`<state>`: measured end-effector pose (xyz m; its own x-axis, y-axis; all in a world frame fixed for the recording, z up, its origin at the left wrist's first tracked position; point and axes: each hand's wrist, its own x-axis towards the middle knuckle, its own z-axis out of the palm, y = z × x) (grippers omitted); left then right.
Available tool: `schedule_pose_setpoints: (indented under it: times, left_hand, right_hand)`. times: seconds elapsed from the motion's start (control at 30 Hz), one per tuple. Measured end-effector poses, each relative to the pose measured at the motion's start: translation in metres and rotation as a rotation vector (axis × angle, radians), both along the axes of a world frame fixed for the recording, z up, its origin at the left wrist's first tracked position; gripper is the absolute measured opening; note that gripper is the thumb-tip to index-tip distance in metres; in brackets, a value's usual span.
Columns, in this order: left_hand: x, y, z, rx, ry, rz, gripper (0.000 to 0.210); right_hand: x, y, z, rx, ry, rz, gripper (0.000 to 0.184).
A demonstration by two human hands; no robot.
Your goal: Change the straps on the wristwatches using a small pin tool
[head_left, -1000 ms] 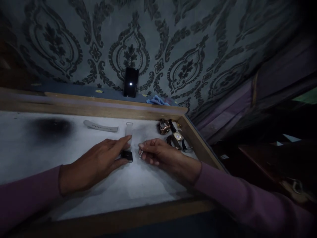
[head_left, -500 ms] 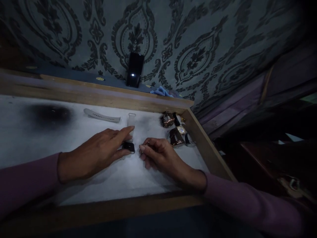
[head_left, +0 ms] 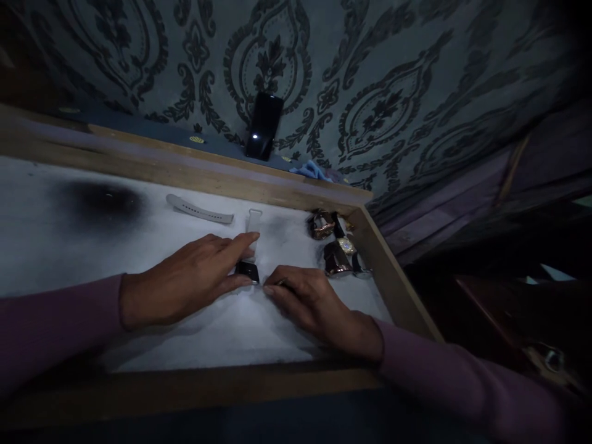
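Observation:
My left hand (head_left: 182, 283) grips a smartwatch (head_left: 248, 271) with a dark square face, its thumb at the case's near edge and its fingers over the far side. From that far side a pale strap piece (head_left: 254, 222) runs away from me, partly under the fingers. Beside the case's right edge is my right hand (head_left: 312, 299), thumb and forefinger pinched together; a small bit of something shows between the fingers, too dark to name. A loose grey strap piece (head_left: 201, 211) with a row of holes lies beyond my left hand.
Several wristwatches (head_left: 333, 256) sit in the right corner of a wooden-rimmed tray (head_left: 401, 280) lined in white. A phone (head_left: 264, 126) leans on the patterned wall behind it, near a blue cloth (head_left: 311, 170). A dark round smudge (head_left: 108, 206) marks the left side.
The right hand has turned over, knuckles up, and its fingertips have come closer to the watch case. The left hand keeps its hold. The whole view has shifted slightly.

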<state>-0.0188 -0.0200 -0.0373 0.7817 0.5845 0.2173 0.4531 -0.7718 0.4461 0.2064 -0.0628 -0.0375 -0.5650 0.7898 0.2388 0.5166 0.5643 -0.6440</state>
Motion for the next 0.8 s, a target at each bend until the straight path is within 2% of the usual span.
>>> schedule_pose_setpoints:
  times: [0.1,0.27,0.37,0.53,0.8]
  left_hand:
    - [-0.001,0.000,-0.001,-0.018,-0.010,0.011,0.048]
    - [-0.001,0.000,-0.002,-0.028,-0.023,0.016,0.045]
    - [-0.001,0.001,-0.002,-0.023,-0.041,0.010,0.045]
    - [-0.002,0.002,-0.004,-0.032,-0.061,0.010,0.044]
    - [-0.001,0.001,-0.002,-0.026,-0.050,0.011,0.035]
  right_hand:
    - [0.000,0.001,-0.002,-0.080,0.042,-0.015,0.024]
    - [-0.001,0.004,-0.004,-0.499,0.294,-0.141,0.034]
    - [-0.002,0.008,-0.007,-0.665,0.411,-0.176,0.040]
    - [-0.001,0.011,-0.010,-0.779,0.536,-0.209,0.039]
    - [0.002,0.018,-0.011,-0.842,0.681,-0.259,0.035]
